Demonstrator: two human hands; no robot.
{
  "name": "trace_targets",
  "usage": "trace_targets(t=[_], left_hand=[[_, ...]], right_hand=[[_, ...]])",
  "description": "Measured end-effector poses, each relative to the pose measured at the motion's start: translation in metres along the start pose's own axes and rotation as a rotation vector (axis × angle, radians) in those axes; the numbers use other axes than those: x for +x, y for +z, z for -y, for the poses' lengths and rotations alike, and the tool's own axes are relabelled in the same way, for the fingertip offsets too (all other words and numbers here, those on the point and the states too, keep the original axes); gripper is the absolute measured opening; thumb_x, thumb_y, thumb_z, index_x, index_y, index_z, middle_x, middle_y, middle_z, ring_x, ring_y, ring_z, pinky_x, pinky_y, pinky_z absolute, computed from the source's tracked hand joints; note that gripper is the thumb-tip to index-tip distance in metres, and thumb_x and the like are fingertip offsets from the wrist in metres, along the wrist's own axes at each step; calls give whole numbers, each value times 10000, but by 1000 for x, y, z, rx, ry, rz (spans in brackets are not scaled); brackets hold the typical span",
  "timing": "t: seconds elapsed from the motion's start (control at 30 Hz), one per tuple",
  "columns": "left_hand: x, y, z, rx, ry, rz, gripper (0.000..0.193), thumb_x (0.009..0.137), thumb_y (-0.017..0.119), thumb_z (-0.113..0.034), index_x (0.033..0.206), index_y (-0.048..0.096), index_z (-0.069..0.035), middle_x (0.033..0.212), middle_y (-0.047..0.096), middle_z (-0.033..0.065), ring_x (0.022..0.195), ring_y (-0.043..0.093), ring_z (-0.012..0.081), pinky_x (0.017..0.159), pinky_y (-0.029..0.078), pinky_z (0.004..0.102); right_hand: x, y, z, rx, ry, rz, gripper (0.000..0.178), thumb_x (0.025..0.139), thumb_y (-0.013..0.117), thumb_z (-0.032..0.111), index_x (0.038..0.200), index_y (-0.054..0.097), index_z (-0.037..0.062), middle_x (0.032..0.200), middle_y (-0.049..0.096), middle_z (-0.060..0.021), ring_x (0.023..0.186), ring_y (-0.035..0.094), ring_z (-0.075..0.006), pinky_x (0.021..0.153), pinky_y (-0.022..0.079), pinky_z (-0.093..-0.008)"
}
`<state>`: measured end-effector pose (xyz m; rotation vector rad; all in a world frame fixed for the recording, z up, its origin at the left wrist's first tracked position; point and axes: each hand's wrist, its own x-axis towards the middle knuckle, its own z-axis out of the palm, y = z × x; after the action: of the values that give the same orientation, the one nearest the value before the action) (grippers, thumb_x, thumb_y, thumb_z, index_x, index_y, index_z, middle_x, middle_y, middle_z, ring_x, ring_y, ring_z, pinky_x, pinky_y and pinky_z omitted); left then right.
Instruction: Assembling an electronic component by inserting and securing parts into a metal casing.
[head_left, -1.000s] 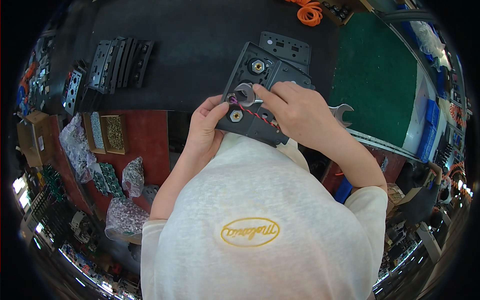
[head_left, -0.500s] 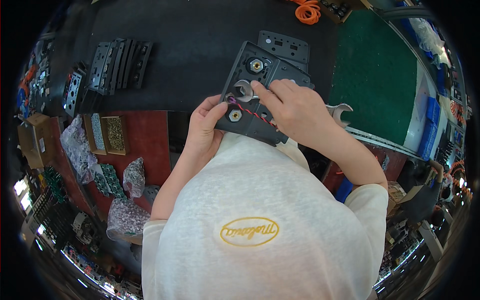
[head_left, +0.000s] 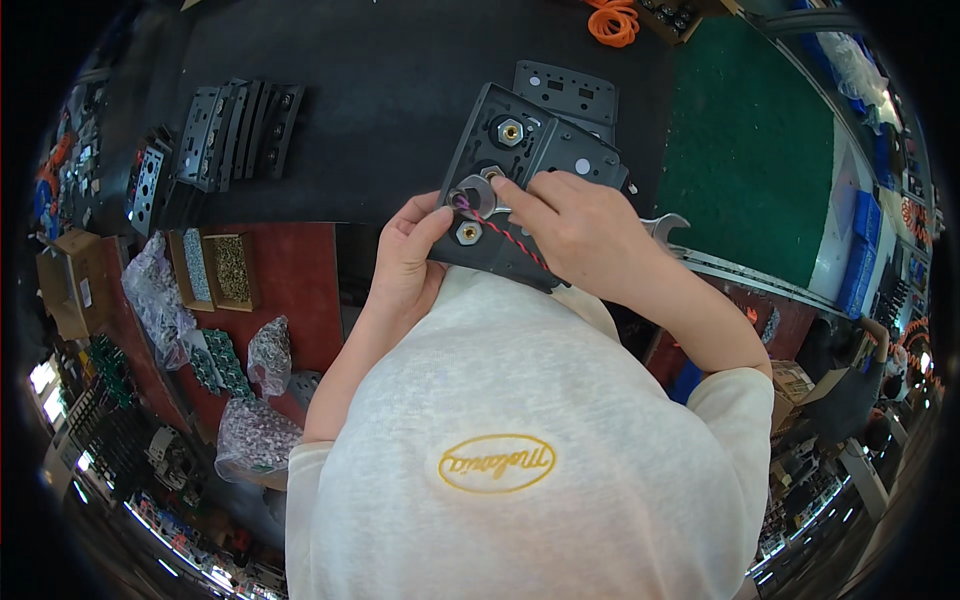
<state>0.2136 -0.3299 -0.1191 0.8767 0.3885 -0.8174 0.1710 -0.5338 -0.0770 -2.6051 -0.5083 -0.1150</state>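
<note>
A dark grey metal panel with brass-centred hex nuts on it is held tilted in front of my chest. My left hand pinches the panel's left edge, thumb on top beside a small round part with purple and red wires. My right hand is closed around a double open-ended wrench. One jaw of the wrench sits around or just over the small wired part; its exact seating is hard to make out. The twisted red wire runs from there down under my right hand.
Another grey panel lies just beyond on the black table. A row of similar panels stands at the left. Boxes of small fasteners and plastic bags lie left, an orange coiled hose far right, a green mat on the right.
My right hand and the wrench have moved left and slightly down, bringing the jaw from above the wired part onto or over it. My left hand and the panel have hardly moved.
</note>
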Motion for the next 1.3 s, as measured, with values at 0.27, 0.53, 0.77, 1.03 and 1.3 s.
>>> trace_targets(t=[0.27,0.53,0.77,1.03,1.3], left_hand=[[-1,1,0,4,-3,-11,238,866,589,-76,1084,536,5,977,634,82,867,629,126,825,518,294],[-1,0,0,-4,-15,-28,228,863,592,-75,1072,536,-1,969,636,86,844,634,132,806,525,293],[-2,-1,0,-12,6,-12,238,862,590,-69,1083,531,-2,984,633,88,853,635,135,805,527,298],[-2,-2,1,-5,2,-15,225,862,592,-76,1068,542,-1,971,638,87,848,637,132,804,530,297],[-1,0,2,-17,10,-18,237,857,599,-72,1072,538,5,967,639,89,847,640,134,802,533,294]], right_hand=[[4,-7,-2,-130,-9,-15,398,725,659,71,1110,581,5,752,516,-59,664,555,-196,518,450,-298],[-1,-7,-2,-50,39,2,466,675,665,61,1128,573,4,781,523,-59,706,564,-189,531,460,-287],[-3,2,1,-79,-14,3,471,672,655,65,1131,571,1,790,525,-68,703,565,-195,545,462,-294],[-1,-9,5,-175,34,19,445,684,641,48,1123,578,16,781,519,-62,690,562,-187,537,458,-292],[-5,-4,5,-76,20,-17,469,666,641,61,1129,576,19,793,515,-69,681,557,-195,522,453,-288]])
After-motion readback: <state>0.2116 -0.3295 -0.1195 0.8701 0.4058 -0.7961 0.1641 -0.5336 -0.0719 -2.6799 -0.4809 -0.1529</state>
